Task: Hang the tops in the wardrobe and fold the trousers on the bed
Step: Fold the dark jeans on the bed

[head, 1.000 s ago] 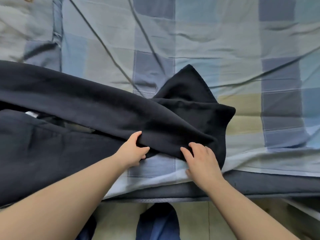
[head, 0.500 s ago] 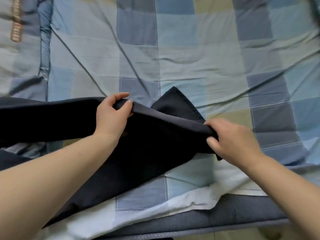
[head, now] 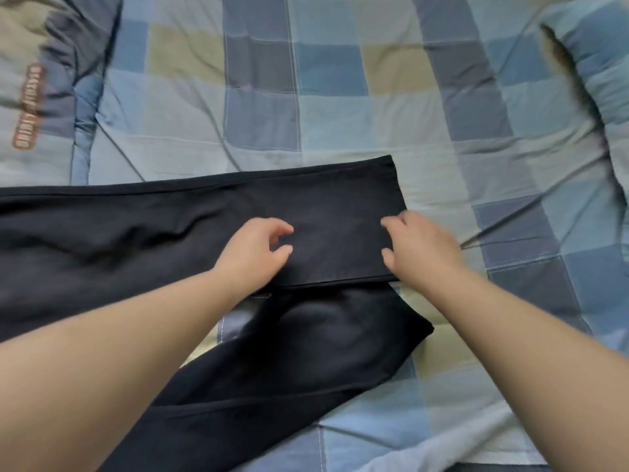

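2 hands: left hand [head: 253,253] and right hand [head: 420,248], fingers loosely curled, gripping nothing, over 1 pair of black trousers [head: 136,240], 2 legs spread on checked bedspread [head: 340,107]. No containers.

Black trousers [head: 143,240] flat on bed [head: 374,114]

The bed [head: 340,107] is covered with a wrinkled quilt in blue, grey and olive checks. Black trousers [head: 136,233] lie spread across it, one leg flat and crosswise, the other angled toward the near edge. A matching checked pillow [head: 592,73] rests at the far right.
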